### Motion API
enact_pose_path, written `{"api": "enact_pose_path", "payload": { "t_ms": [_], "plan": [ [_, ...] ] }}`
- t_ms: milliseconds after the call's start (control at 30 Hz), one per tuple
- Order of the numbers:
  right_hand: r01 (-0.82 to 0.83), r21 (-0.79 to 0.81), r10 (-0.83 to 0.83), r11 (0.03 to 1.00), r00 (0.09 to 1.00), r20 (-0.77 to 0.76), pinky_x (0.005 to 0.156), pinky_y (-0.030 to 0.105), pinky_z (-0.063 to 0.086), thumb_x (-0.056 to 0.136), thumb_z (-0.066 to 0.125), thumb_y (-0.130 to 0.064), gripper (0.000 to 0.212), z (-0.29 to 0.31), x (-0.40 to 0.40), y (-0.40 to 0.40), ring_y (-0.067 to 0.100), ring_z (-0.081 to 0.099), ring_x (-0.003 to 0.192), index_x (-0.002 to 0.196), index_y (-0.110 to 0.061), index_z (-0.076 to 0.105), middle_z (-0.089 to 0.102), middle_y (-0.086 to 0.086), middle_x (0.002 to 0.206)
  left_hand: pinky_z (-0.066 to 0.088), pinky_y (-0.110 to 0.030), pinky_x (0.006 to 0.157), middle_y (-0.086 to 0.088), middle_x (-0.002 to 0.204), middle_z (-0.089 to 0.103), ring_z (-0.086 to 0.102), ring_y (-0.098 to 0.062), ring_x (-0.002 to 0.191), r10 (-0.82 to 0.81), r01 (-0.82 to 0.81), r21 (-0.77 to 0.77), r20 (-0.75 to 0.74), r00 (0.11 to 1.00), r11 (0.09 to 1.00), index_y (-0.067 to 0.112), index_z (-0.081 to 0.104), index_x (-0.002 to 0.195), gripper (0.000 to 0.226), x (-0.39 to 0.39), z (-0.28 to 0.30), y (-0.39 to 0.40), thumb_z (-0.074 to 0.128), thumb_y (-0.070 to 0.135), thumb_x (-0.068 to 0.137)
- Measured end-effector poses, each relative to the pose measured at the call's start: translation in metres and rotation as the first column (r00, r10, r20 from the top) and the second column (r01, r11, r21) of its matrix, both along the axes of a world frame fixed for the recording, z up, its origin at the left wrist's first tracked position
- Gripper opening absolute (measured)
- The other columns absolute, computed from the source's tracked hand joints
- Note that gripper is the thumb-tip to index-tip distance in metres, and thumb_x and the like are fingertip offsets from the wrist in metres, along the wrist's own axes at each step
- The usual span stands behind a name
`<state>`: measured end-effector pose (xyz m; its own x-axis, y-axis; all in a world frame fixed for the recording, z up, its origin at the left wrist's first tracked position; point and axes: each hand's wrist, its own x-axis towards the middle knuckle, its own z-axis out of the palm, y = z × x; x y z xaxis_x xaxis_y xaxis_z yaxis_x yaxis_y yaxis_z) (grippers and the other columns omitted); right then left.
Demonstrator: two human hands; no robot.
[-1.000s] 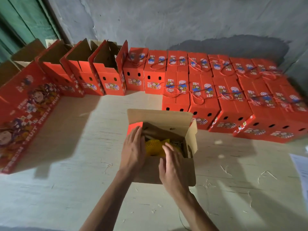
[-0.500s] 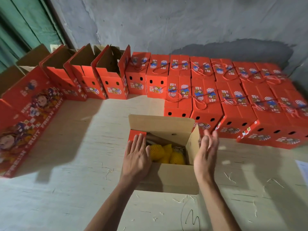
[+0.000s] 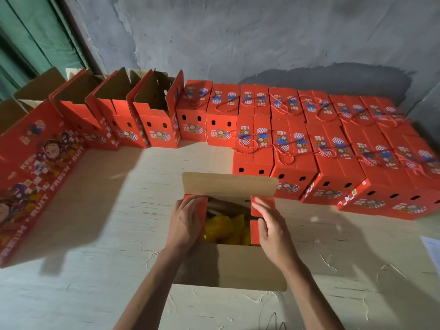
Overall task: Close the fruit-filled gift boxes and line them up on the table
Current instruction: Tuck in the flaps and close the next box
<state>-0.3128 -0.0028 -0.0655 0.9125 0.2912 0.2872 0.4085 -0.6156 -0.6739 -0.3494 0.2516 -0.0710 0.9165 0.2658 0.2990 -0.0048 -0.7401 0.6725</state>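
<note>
pale wooden bench: open box at centre, closed red boxes rowed behind, open red boxes far left, paper sheet right edge.

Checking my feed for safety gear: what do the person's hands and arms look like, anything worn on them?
Both are bare. The left hand and right hand show no gloves, rings, watch or bands that I can make out. Both forearms are uncovered up to the bottom edge of the frame, so no sleeve is visible. Nothing is marked or taped on them.
</note>
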Motion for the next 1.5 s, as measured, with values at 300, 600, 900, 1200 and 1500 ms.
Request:
{"api": "enact_pose_path", "payload": {
  "t_ms": [300, 600, 900, 1200, 1500],
  "plan": [
    [0.053, -0.124, -0.078, 0.991, 0.975, -0.208, 0.115, 0.046, 0.042, 0.103, 0.052, -0.044, 0.073, -0.007, 0.010, 0.000, 0.025, 0.018, 0.157, 0.163, -0.017, 0.021, -0.005, 0.003, 0.173, 0.045, -0.027, 0.083, 0.001, 0.161, 0.031, 0.036, 0.009, 0.108, 0.253, -0.291, -0.293, -0.159, 0.954, 0.911, 0.025, 0.016, 0.160, 0.084, 0.009, -0.002, -0.002, 0.063, 0.009, 0.092],
    [0.249, 0.042, -0.245, 0.968, 0.966, -0.081, 0.076, 0.032, 0.055, 0.093, 0.074, -0.017, 0.038, -0.017, 0.014, 0.002, 0.033, 0.065, 0.119, 0.122, -0.003, 0.055, 0.058, 0.015, 0.135, 0.055, -0.034, 0.071, 0.007, 0.122, 0.051, 0.059, 0.010, 0.092, 0.195, -0.197, -0.377, -0.043, 0.980, 0.905, 0.035, 0.044, 0.134, 0.052, 0.004, 0.003, -0.002, 0.059, 0.019, 0.086],
    [0.259, 0.235, -0.258, 0.937, 0.965, -0.034, 0.079, 0.029, 0.062, 0.081, 0.083, -0.052, 0.078, -0.009, -0.006, -0.002, 0.014, 0.071, 0.107, 0.137, -0.015, 0.042, 0.068, 0.005, 0.126, 0.054, -0.043, 0.103, 0.017, 0.143, 0.051, 0.054, -0.010, 0.130, 0.071, -0.092, -0.505, -0.061, 0.996, 0.858, 0.036, 0.049, 0.126, 0.052, -0.017, -0.002, 0.002, 0.071, 0.060, 0.085],
    [0.267, 0.368, -0.235, 0.891, 0.963, -0.130, 0.074, 0.043, 0.065, 0.083, 0.079, -0.053, 0.072, -0.006, -0.006, -0.003, 0.015, 0.073, 0.104, 0.130, -0.018, 0.036, 0.068, 0.006, 0.125, 0.048, -0.030, 0.108, 0.023, 0.152, 0.043, 0.048, 0.008, 0.131, 0.011, -0.056, -0.504, -0.092, 0.996, 0.862, 0.040, 0.046, 0.137, 0.072, -0.023, 0.006, 0.005, 0.070, 0.074, 0.078],
    [0.267, 0.234, -0.214, 0.935, 0.950, -0.226, 0.107, 0.044, 0.052, 0.081, 0.075, -0.064, 0.080, -0.010, -0.006, -0.008, 0.009, 0.054, 0.135, 0.149, -0.033, 0.047, 0.052, -0.014, 0.151, 0.059, -0.035, 0.094, 0.020, 0.140, 0.052, 0.059, -0.011, 0.123, -0.051, -0.028, -0.586, -0.119, 0.992, 0.810, 0.040, 0.046, 0.143, 0.075, -0.017, -0.002, 0.014, 0.081, 0.056, 0.078]
  ]
}}
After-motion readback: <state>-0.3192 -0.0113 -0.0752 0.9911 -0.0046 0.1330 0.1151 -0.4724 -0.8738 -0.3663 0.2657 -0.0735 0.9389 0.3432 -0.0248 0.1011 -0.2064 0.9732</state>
